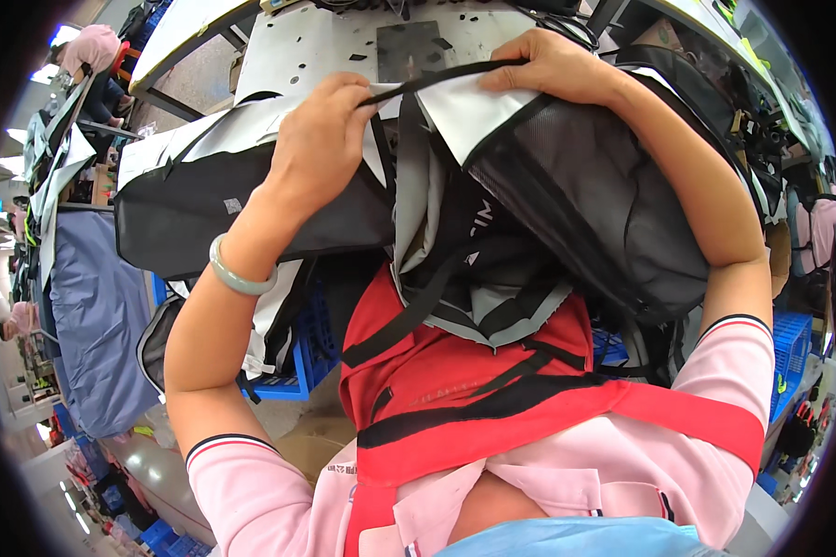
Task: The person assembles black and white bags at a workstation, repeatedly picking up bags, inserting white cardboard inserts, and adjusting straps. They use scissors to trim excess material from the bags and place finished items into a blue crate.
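A narrow black strip of webbing (437, 76) is stretched between my two hands over the far part of the work. My left hand (320, 139) pinches its left end, fingers closed and knuckles up. At the other end my right hand (557, 70) grips the strip with thumb and fingers, together with the edge of a white panel (460, 111). Below lies an unfinished bag: a black panel (269, 200) spreads to the left, and a dark grey mesh-covered panel (594, 186) to the right. Between them, grey-edged black fabric (492, 297) hangs down against my red apron (474, 381).
Beyond my hands, a white worktable (325, 46) holds a dark metal plate (409, 51) and black scraps. Blue plastic crates (316, 343) stand low by my left arm and another (790, 353) at right. A blue-grey cloth (97, 316) hangs at left. Another person (88, 56) is at upper left.
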A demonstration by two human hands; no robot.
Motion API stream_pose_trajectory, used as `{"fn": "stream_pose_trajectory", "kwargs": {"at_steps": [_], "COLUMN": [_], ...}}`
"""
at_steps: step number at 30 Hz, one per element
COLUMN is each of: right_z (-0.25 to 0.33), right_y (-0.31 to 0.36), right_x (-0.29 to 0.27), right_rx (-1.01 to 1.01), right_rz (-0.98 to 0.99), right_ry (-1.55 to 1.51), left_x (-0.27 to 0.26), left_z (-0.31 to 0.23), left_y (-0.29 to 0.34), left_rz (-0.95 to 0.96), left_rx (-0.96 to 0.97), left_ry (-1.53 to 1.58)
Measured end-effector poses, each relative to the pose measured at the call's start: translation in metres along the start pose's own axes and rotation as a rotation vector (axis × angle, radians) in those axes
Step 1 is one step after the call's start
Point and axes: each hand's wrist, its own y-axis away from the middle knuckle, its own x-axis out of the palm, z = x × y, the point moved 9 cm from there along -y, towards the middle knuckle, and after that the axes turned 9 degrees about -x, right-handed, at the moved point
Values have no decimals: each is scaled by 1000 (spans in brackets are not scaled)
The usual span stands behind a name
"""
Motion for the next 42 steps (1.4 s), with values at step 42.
{"fn": "stream_pose_trajectory", "kwargs": {"at_steps": [42], "right_z": [-60], "right_y": [-47], "right_x": [-54], "right_rx": [116], "right_rz": [-80], "right_ry": [-18], "left_x": [17], "left_z": [63], "left_y": [-96], "left_rz": [8], "left_rx": [-300], "left_ry": [49]}}
